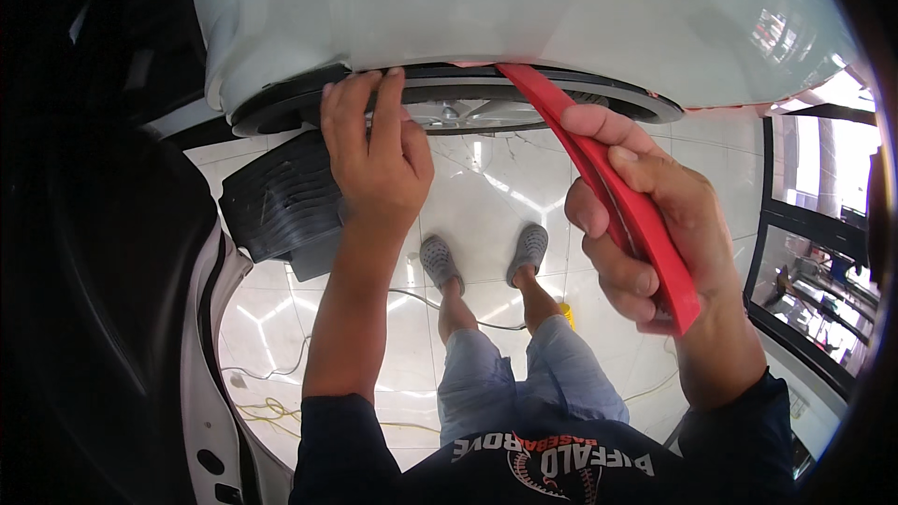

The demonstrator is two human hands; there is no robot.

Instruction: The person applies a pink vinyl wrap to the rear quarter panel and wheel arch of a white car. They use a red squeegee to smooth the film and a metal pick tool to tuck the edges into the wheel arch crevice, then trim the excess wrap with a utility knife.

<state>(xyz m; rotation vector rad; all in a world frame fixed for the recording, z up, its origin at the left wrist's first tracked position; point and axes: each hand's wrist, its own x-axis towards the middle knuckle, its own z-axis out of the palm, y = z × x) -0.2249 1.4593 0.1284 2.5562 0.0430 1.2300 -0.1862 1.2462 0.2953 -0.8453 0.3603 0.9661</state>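
A white car body panel (524,9) fills the top, above a black arch strip and tire (262,108), with part of a silver wheel (458,112) showing. My left hand (374,154) rests its slightly bent fingertips on the black strip, left of centre, holding nothing. My right hand (678,196) grips a long red plastic wedge tool (655,252), fingers wrapped round it. The tool slants up to the left, and its narrow tip touches the seam where the white panel meets the black strip.
An open car door (112,299) is at the left, near a black ridged mat-like piece (271,201). My feet in grey clogs stand on glossy white floor tiles (477,187), with cables and a yellow object (566,316) behind. Black-framed windows (795,290) are at the right.
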